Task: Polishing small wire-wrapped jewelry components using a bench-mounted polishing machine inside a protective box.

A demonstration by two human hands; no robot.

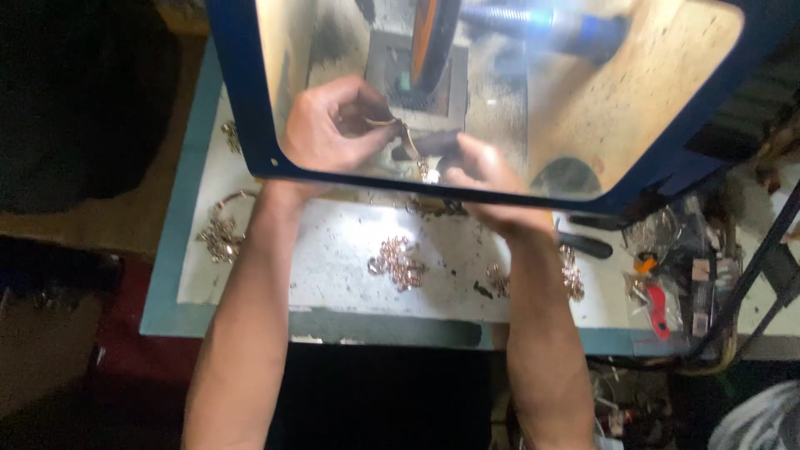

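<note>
clear plastic, framed in blue, stood between the camera and the work: both hands were pushed in under the shield (250, 100) so the spinning wheel (433, 37) with its orange edge sat behind the guard while the fingers worked right at it. left hand (329, 125) was curled tight, thumb and fingers pinched together on a small curved gold-coloured piece (392, 123), holding it up just below the wheel, likely to keep it steady against the rim. right hand (483, 179) sat just to the right of that pinch and slightly nearer the body, fingers closed around a dark stick-like tool (429, 143) whose tip reached in toward the gold piece; whether tip and piece actually touched, the glare on the shield hid it. below the two wrists, on the pale worktop (333, 250), lay a cluster of rose-gold rings and links (398, 262), within easy reach of either hand, with another heap (221, 237) well out to the left of the left forearm and more (571, 275) beside the right forearm. off past the right hand, a red-handled tool (658, 304) lay in a clutter of bags and cables, well apart from the grip.
</note>
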